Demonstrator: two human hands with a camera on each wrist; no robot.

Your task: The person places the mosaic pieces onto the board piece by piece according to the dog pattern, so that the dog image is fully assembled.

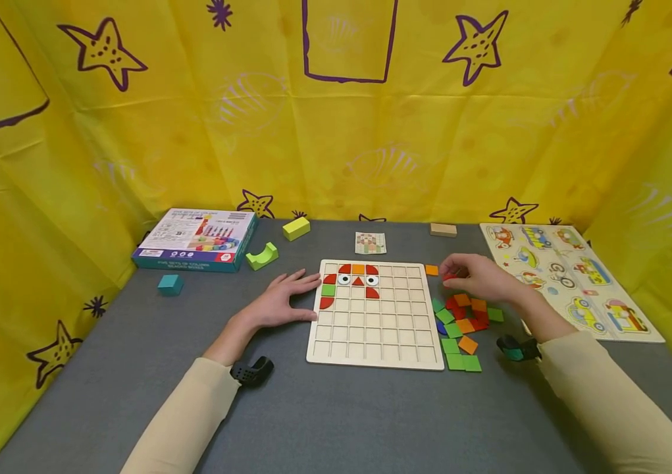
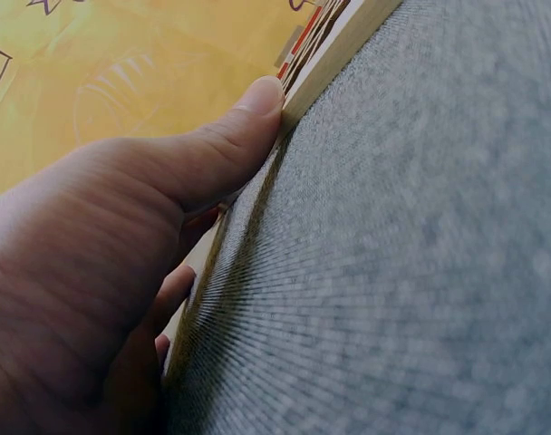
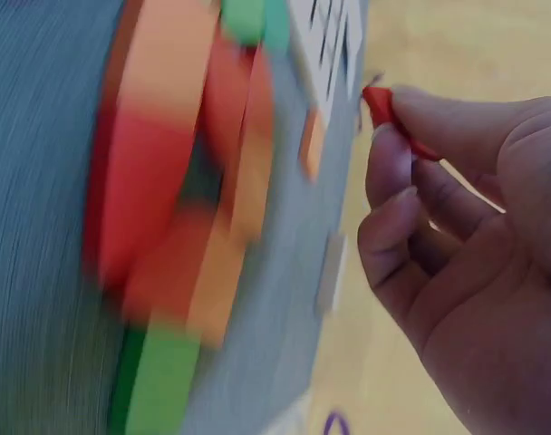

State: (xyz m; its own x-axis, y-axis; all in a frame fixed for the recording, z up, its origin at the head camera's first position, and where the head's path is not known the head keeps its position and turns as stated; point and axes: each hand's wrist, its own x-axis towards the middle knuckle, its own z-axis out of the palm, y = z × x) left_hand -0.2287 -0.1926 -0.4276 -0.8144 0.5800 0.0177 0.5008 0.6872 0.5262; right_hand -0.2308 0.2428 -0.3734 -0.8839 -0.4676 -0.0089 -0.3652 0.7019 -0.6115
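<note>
A pale wooden grid board [image 1: 374, 336] lies on the table. Its upper left cells hold red, orange and green tiles and two eye tiles [image 1: 344, 280]. My left hand [image 1: 281, 299] rests at the board's left edge, thumb and fingers spread and touching the rim. Right of the board, my right hand [image 1: 474, 275] pinches a small red tile [image 3: 384, 109] between thumb and fingertips, raised off the table. Below that hand is a loose pile of green, red and orange tiles [image 1: 454, 329]. A lone orange tile [image 1: 432, 270] lies by the board's upper right corner.
A small pattern card [image 1: 370, 243] lies behind the board. At the left are a box [image 1: 193, 240], a teal block [image 1: 170, 285], a green arch [image 1: 262, 257] and a yellow block [image 1: 296, 228]. A wooden block [image 1: 443, 230] and a picture puzzle board [image 1: 572, 283] are at the right.
</note>
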